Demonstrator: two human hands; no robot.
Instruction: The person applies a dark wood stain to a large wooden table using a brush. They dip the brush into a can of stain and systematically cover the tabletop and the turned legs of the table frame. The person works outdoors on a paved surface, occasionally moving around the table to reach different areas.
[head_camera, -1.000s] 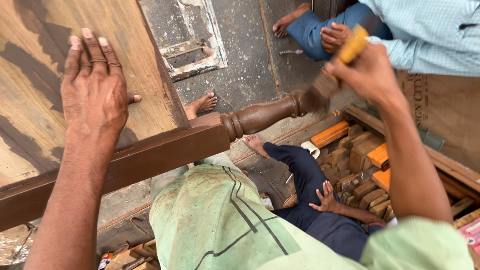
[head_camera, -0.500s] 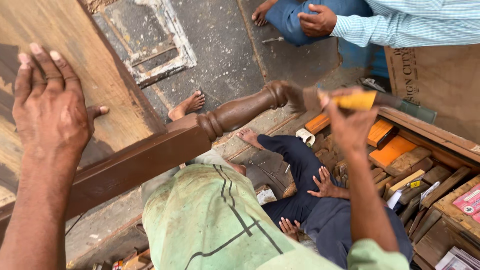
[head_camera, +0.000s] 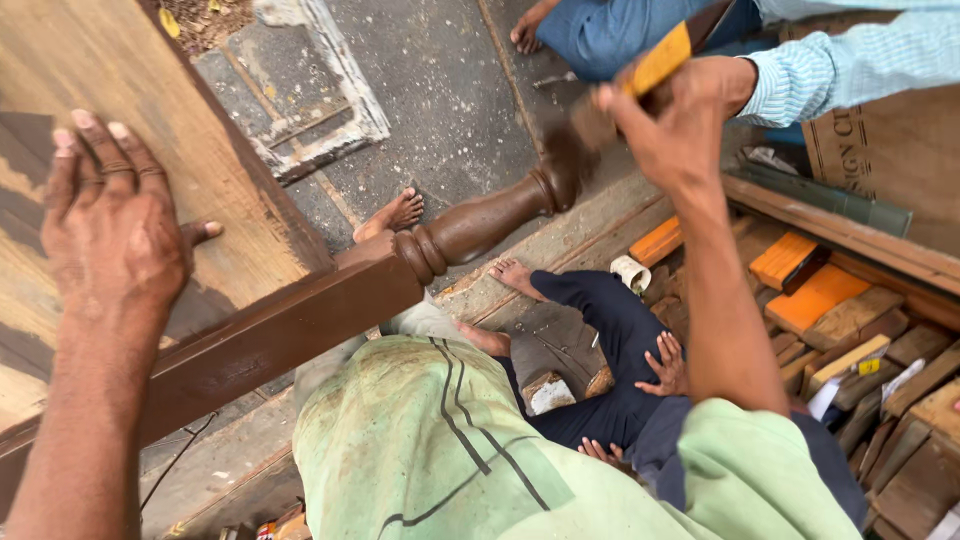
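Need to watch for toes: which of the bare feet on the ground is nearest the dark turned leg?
The foot on the grey concrete, toes almost against the turned leg from above; the seated person's foot rests below it on the wooden beam.

Brush lifted, view swung

We see our right hand raise the yellow-handled brush from beside the orange blocks up over the turned leg's tip; our left hand sits lower on the wooden panel; the blue-sleeved person nears our wrist.
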